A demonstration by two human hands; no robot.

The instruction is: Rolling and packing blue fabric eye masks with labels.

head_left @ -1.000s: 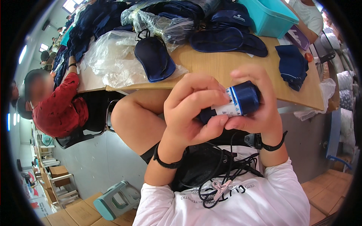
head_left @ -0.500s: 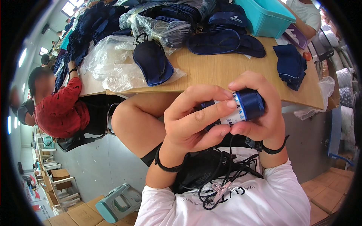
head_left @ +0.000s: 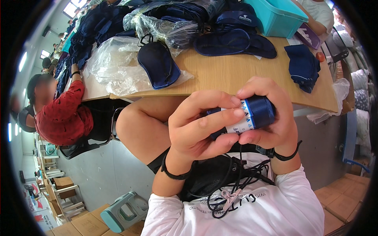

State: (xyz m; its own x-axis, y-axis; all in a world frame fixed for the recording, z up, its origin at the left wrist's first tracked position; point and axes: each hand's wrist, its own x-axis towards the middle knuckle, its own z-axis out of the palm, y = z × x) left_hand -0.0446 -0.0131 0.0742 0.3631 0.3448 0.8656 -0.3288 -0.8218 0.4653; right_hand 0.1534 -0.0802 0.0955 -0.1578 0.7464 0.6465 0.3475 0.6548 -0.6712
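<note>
Above my lap, both hands hold a tight roll of navy satin cloth (head_left: 263, 111) lying sideways. Around its middle goes a white paper band (head_left: 241, 126) with a blue patterned edge. My left hand (head_left: 197, 128) pinches the band, two fingers on top and the thumb below. Curled about the roll's right end is my right hand (head_left: 275, 104), its thumb beneath near the band. The roll's left end is mostly hidden behind my left fingers. Beyond my hands, a navy eye mask (head_left: 158, 66) with a black strap lies on clear plastic sheeting (head_left: 108, 69).
On the wooden table (head_left: 244, 74) are flat navy pieces with piped rims (head_left: 222, 43), a folded navy cloth (head_left: 302, 69), a teal bin (head_left: 281, 19) and bagged navy goods (head_left: 169, 27). A person in red (head_left: 65, 106) sits at left. A stool (head_left: 125, 212) stands lower left.
The roll has tilted slightly so more of the band's printed face shows. Both hands have shifted a little to the left and keep their hold.
</note>
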